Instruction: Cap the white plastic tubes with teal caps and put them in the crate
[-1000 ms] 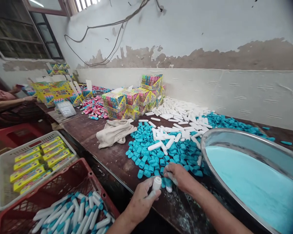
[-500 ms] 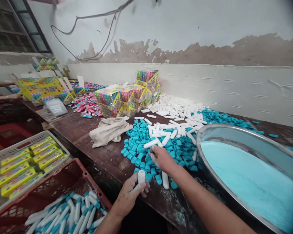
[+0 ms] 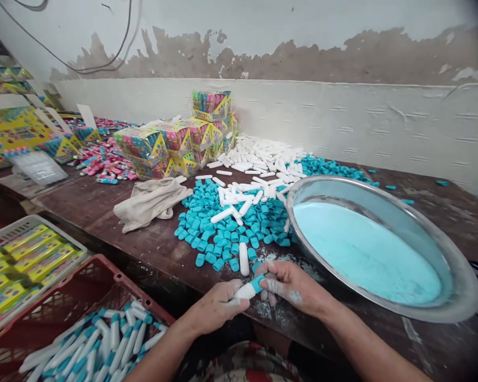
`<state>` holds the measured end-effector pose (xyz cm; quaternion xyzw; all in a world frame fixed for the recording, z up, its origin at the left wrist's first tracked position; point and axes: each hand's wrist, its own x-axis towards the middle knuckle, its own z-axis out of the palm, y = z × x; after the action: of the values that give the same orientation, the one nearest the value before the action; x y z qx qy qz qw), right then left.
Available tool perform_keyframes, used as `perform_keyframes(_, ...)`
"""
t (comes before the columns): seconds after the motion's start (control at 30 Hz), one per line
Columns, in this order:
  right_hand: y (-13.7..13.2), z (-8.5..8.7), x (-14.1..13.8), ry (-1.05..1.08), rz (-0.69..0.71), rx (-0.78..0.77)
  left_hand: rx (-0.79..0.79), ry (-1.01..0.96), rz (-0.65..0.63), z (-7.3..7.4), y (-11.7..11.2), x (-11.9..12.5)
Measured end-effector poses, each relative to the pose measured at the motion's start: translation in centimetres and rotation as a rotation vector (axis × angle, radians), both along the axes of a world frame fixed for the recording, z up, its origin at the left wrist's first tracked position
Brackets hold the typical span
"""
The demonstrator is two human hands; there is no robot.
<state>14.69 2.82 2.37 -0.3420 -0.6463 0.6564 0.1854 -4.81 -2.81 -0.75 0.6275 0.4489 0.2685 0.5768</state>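
In my left hand (image 3: pixel 219 305) is a small white plastic bottle (image 3: pixel 244 292), gripped by its body and tilted up to the right. My right hand (image 3: pixel 292 286), dusted with pale powder, pinches a turquoise cap (image 3: pixel 257 284) that sits over the bottle's end. Both hands meet at the table's front edge. Just beyond them a loose white bottle (image 3: pixel 244 259) lies at the edge of a heap of turquoise caps (image 3: pixel 211 225). More white bottles (image 3: pixel 258 154) are piled behind the caps. A metal basin (image 3: pixel 402 225) of light-blue powder (image 3: pixel 362 254) stands to the right.
A red crate (image 3: pixel 99 268) with capped bottles (image 3: pixel 99 339) is at lower left, beside a pale crate (image 3: pixel 77 246) of yellow boxes (image 3: pixel 35 254). On the table are a cloth (image 3: pixel 151 204), packed display boxes (image 3: pixel 175 143) and pink tubes (image 3: pixel 103 159). White wall behind.
My right hand has come back from the cap heap with a turquoise cap and put it to the bottle's end. My left hand has tipped the bottle from upright. The view has swung right.
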Motion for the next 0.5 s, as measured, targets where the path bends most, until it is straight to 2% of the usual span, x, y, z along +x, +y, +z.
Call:
perform_keyframes(0.1, -0.3, 0.3, 1.1, -0.003, -0.006, -0.034, 0.186, 0.382, 0.019, 0.8, 0.2, 1.5)
perform_keyframes(0.23, -0.9, 0.2, 1.8, 0.043, -0.029, -0.095, 0.246, 0.795, 0.023, 1.0, 0.6, 3.5)
perform_keyframes(0.33, -1.2, -0.5, 1.8, 0.025, -0.112, -0.082, 0.295, 0.935, -0.023, 1.2, 1.1, 4.5)
perform_keyframes(0.5, -1.9, -1.4, 1.5, -0.072, -0.223, -0.028, 0.333, 0.996, -0.064, 1.0, 1.5, 5.7)
